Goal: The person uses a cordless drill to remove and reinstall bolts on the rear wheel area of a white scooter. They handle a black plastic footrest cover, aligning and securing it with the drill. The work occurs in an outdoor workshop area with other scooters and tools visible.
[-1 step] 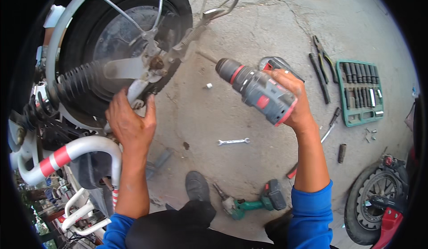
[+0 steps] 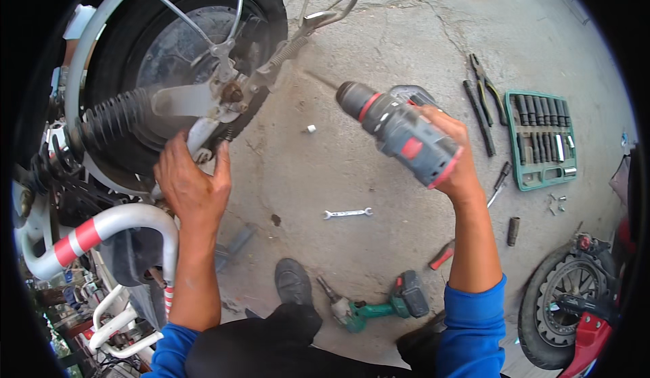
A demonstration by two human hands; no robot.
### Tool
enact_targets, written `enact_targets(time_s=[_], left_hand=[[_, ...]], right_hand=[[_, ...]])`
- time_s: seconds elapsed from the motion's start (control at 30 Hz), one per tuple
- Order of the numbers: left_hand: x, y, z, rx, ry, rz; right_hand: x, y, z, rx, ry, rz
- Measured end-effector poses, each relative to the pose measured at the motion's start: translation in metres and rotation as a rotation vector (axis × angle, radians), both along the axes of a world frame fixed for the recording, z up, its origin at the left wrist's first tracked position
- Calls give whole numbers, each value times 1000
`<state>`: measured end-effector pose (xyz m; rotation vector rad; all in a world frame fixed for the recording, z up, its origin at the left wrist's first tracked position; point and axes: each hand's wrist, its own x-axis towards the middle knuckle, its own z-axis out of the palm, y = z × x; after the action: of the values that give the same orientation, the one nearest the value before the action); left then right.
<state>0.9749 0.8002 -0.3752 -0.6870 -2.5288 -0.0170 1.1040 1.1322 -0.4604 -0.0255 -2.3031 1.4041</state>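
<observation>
My right hand (image 2: 450,144) is wrapped round the grip of a grey and red cordless drill (image 2: 406,134). A thin, blurred bit points from its chuck up and left toward the wheel, well apart from the hub. My left hand (image 2: 193,181) grips a silver metal arm (image 2: 201,134) below the rear wheel hub, its thumb by a small spring (image 2: 229,134). Some of its fingertips are hidden behind the arm. Above it are a rusty axle nut (image 2: 232,92) and the black tyre (image 2: 261,12) of a scooter wheel. A coiled shock absorber (image 2: 115,117) runs to the left.
On the concrete lie a wrench (image 2: 347,213), a white cap-like piece (image 2: 311,129), a green impact tool (image 2: 372,308), pliers (image 2: 484,83) and a screwdriver (image 2: 500,183). A green socket case (image 2: 542,179) stands right. A striped bar (image 2: 128,219) juts in left; another wheel (image 2: 535,310) is lower right.
The drill has shifted slightly right, away from the wheel. The whole view has drifted a little, and my left hand stays on the metal arm.
</observation>
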Motion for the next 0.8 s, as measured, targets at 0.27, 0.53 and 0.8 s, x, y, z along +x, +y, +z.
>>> enact_targets(time_s=[0.27, 0.53, 0.8], left_hand=[[-1, -4, -3, -15, 37, 14], [-10, -17, -11, -44, 7, 22], [-19, -32, -19, -57, 27, -41]], right_hand=[[96, 54, 68, -81, -529, -149], [296, 11, 63, 331, -1050, -73], [382, 9, 3, 612, -1265, -270]])
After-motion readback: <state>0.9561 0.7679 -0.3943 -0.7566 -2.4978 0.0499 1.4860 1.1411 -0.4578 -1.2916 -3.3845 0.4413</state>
